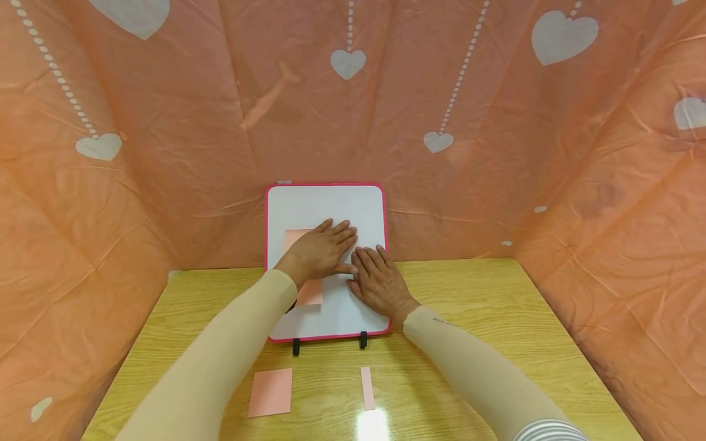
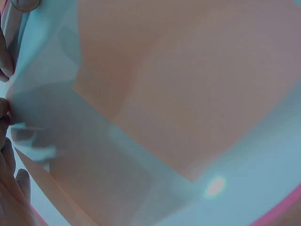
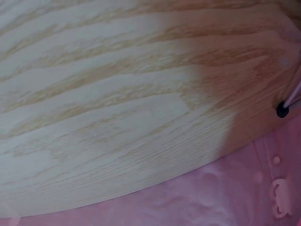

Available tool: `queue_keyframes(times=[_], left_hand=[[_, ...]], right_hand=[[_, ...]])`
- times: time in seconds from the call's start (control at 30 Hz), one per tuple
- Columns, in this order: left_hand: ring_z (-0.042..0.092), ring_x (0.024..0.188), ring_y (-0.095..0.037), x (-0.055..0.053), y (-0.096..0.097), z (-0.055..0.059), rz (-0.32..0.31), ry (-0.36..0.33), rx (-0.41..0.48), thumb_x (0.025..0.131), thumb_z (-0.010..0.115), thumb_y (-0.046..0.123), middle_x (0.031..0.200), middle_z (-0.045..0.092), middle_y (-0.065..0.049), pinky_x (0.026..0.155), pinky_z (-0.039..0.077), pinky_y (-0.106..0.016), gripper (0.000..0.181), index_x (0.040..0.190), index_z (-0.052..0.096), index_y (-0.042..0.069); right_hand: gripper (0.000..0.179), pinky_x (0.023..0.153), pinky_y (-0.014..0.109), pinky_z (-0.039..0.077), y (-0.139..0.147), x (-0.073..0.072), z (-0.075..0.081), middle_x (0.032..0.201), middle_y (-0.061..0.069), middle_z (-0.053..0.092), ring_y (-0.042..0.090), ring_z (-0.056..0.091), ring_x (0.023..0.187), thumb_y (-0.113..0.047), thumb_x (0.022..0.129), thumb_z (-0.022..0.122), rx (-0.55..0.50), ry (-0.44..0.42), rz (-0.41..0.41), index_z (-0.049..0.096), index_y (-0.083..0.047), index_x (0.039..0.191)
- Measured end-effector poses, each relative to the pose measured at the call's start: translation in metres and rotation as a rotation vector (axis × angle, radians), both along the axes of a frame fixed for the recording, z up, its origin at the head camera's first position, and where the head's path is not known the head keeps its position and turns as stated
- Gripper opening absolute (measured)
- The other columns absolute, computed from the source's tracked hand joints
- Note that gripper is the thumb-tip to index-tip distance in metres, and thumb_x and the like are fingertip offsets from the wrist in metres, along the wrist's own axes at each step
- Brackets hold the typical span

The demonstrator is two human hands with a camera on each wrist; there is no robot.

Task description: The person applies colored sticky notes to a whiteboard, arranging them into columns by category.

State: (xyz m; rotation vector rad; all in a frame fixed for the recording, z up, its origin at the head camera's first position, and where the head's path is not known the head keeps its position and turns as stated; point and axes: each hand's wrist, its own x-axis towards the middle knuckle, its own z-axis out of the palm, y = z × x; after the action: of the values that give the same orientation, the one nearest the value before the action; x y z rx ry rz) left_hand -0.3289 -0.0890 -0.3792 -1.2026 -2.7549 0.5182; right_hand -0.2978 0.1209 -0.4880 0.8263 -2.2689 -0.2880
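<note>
A whiteboard (image 1: 342, 202) with a pink rim stands upright on small black feet. My left hand (image 1: 322, 250) lies across it, fingers straight and together, pointing up and right. It partly covers a pink rectangular sheet of paper (image 1: 311, 294) on the board. My right hand (image 1: 380, 285) rests flat on the board's right half, its fingertips close to the left thumb. What lies beneath both palms is hidden. In the left wrist view, the pink sheet (image 2: 188, 84) has a corner pointing down, and fingers (image 2: 11, 188) show at the left edge.
On the wooden table (image 1: 458, 288), in front of the board, lie a pink paper square (image 1: 271, 392) and a narrow pink strip (image 1: 368, 388). A peach curtain with white hearts (image 1: 469, 202) encloses the back and sides. The right wrist view shows mainly wood grain (image 3: 94, 117).
</note>
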Motion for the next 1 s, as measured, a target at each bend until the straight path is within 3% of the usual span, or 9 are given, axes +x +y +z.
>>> queue_keyframes(times=[0.43, 0.67, 0.87, 1.0], left_hand=[[0.017, 0.164, -0.027, 0.008, -0.009, -0.007, 0.021, -0.020, 0.040, 0.105, 0.036, 0.070, 0.175, 0.025, -0.009, 0.135, 0.010, -0.049, 0.088, 0.166, 0.030, 0.007], [0.016, 0.164, -0.026, 0.015, -0.009, -0.012, 0.038, -0.020, 0.057, 0.105, 0.037, 0.070, 0.175, 0.026, -0.007, 0.135, 0.009, -0.048, 0.086, 0.166, 0.033, 0.008], [0.018, 0.164, -0.026, 0.027, -0.010, -0.017, 0.014, 0.000, 0.061, 0.106, 0.036, 0.069, 0.174, 0.029, -0.007, 0.135, 0.012, -0.049, 0.084, 0.164, 0.037, 0.008], [0.021, 0.163, -0.027, 0.037, -0.010, -0.024, 0.002, 0.019, 0.123, 0.108, 0.042, 0.062, 0.173, 0.032, -0.007, 0.134, 0.016, -0.051, 0.076, 0.164, 0.039, 0.009]], right_hand=[[0.065, 0.129, 0.051, 0.031, -0.001, 0.009, -0.001, 0.154, 0.012, 0.057, 0.031, 0.050, 0.143, -0.049, 0.108, 0.047, -0.013, -0.057, -0.034, 0.052, -0.002, 0.154], [0.063, 0.126, 0.052, 0.036, -0.001, 0.013, -0.003, 0.152, 0.011, 0.060, 0.030, 0.052, 0.141, -0.048, 0.110, 0.042, -0.023, -0.025, -0.030, 0.054, -0.003, 0.152], [0.062, 0.124, 0.055, 0.038, -0.002, 0.015, -0.002, 0.144, 0.011, 0.064, 0.029, 0.055, 0.136, -0.045, 0.114, 0.026, -0.051, -0.025, -0.004, 0.060, -0.004, 0.146], [0.055, 0.123, 0.055, 0.039, 0.000, 0.020, 0.000, 0.135, 0.008, 0.066, 0.028, 0.057, 0.129, -0.045, 0.113, 0.033, -0.046, -0.023, 0.005, 0.065, -0.007, 0.137]])
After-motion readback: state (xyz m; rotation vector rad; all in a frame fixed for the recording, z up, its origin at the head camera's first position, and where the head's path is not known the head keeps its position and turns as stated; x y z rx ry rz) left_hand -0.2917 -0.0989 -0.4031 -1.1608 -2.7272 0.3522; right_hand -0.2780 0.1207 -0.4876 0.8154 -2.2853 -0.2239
